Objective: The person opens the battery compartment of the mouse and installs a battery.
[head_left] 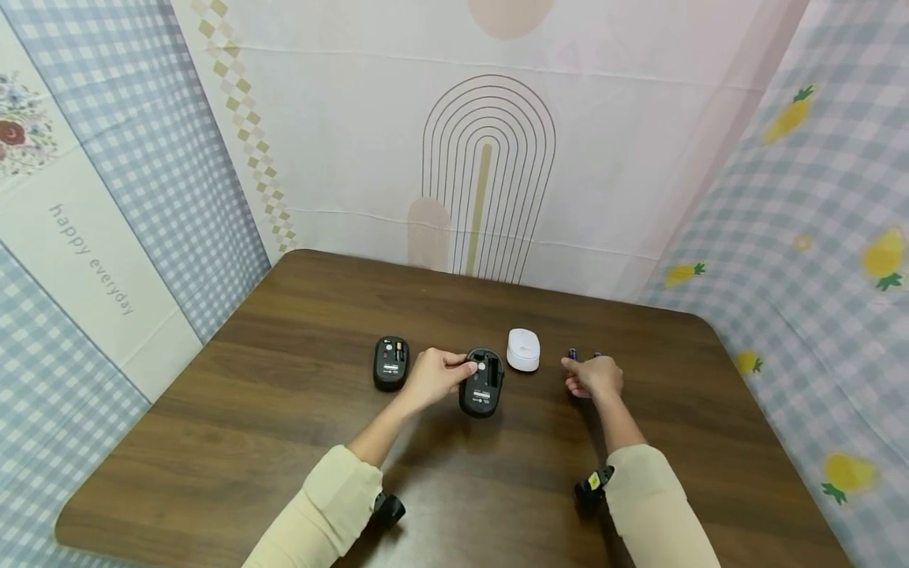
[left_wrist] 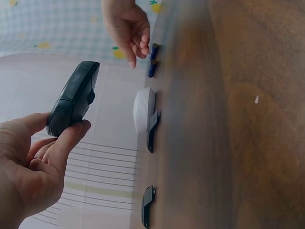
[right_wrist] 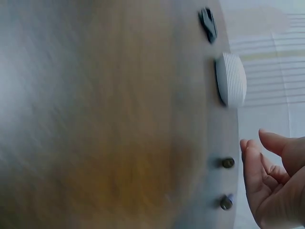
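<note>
My left hand (head_left: 435, 376) pinches a black computer mouse (head_left: 482, 386) by its edge, above the table. The mouse's underside faces the head camera, showing a label and an uncovered, dark battery slot. A second black mouse (head_left: 391, 364) lies underside up left of that hand, with a battery visible in its slot. My right hand (right_wrist: 274, 179) hovers by two blue batteries, a nearer battery (left_wrist: 152, 68) and a farther battery (left_wrist: 154, 51). Its thumb and fingers are bent slightly with a gap between them, and nothing shows in its grasp.
A rounded white case (head_left: 523, 349) with ridged sides stands between the held mouse and the batteries. Close by it, the left wrist view has a thin dark piece (left_wrist: 152, 131), its kind unclear. The brown wooden table (head_left: 284, 442) meets a patterned cloth (head_left: 341, 142) behind.
</note>
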Available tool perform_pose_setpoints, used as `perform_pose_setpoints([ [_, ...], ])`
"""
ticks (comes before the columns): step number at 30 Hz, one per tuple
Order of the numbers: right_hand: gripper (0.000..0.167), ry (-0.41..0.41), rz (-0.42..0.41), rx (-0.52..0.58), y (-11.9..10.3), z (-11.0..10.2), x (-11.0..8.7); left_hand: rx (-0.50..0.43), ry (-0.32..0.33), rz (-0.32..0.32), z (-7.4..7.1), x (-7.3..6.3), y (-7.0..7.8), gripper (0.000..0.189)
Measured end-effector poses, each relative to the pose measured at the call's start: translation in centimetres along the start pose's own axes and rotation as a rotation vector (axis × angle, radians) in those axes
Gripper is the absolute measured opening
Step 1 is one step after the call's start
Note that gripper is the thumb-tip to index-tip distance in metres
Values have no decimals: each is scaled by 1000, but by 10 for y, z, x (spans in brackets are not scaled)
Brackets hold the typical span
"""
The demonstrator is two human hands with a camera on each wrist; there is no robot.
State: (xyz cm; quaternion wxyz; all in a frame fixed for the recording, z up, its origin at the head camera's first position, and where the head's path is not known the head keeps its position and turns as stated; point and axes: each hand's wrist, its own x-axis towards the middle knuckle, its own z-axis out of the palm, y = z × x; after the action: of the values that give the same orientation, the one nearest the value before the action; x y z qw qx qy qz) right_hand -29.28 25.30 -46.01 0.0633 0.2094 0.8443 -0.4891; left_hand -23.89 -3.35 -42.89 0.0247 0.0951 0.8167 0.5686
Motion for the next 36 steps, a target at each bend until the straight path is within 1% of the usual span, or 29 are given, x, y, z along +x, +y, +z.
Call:
perform_pose_setpoints([
  [3,42,69,-37,-135,-4,-8,4,8,-15,-5,1,0,-2,35],
  [5,40,99,-52,-208,-6,-11,7,4,-22,-9,1,-1,-3,35],
  [9,37,130,-54,-306,-7,-14,13,4,-22,-14,2,-1,-3,34],
  [15,35,139,-41,-353,-3,-12,20,-7,-20,0,3,-1,-3,33],
  [20,34,139,-43,-374,-6,-7,23,2,-17,7,0,-2,-3,33],
  [23,33,160,-42,-384,-7,-5,24,5,-18,9,0,-2,-3,33],
  [26,34,192,-45,-413,-8,-3,24,9,-21,6,0,-1,-2,33],
  [29,35,206,-56,-434,-8,-1,25,9,-21,0,0,-1,-1,34],
  [36,33,204,-52,-447,-8,4,25,-1,-16,-12,1,-2,-2,33],
])
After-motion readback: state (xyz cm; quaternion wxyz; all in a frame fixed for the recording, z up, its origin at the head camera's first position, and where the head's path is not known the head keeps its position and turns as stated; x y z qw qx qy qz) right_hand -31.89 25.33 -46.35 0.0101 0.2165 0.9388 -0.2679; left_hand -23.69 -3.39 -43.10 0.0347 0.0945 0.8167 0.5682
